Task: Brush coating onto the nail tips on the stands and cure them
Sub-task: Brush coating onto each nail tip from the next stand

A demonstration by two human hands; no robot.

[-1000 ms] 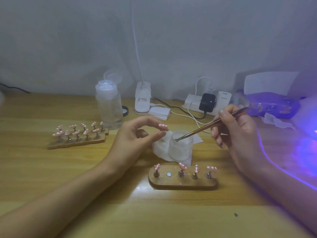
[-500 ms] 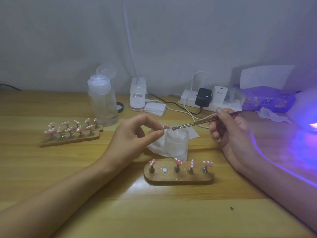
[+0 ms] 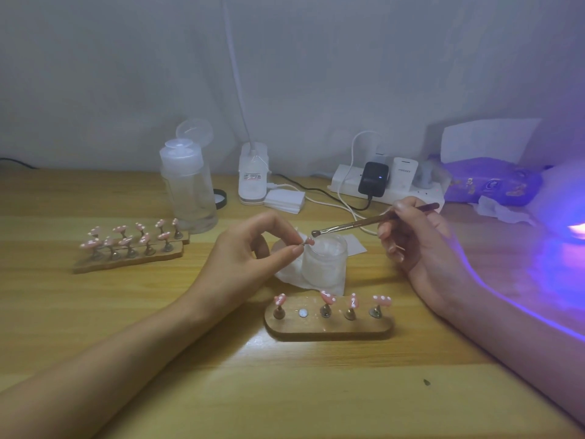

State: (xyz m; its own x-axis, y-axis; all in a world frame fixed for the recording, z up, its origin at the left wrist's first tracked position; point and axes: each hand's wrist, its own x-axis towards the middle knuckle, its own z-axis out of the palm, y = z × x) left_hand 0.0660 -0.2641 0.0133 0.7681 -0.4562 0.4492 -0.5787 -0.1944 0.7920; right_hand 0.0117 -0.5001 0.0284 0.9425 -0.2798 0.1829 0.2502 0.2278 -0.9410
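My left hand (image 3: 250,251) pinches a small stand carrying a pink nail tip (image 3: 308,241) between thumb and forefinger, just left of a frosted jar (image 3: 324,261). My right hand (image 3: 411,236) grips a thin brush (image 3: 373,220); its tip hovers a little above the held nail tip, over the jar's left rim. In front of the jar lies an oval wooden base (image 3: 329,327) with several pink dotted nail tips on metal stands and one bare magnet spot (image 3: 303,313).
Two more wooden bases with several pink nail tips (image 3: 133,245) sit at the left. Behind stand a clear pump bottle (image 3: 190,185), a lamp base (image 3: 253,175), a power strip with chargers (image 3: 380,182) and a purple wipes pack (image 3: 493,182). Purple light glows at the right edge (image 3: 574,231).
The brush rose out of the jar and moved left to just above the nail tip. My left hand keeps pinching the stand beside the jar.
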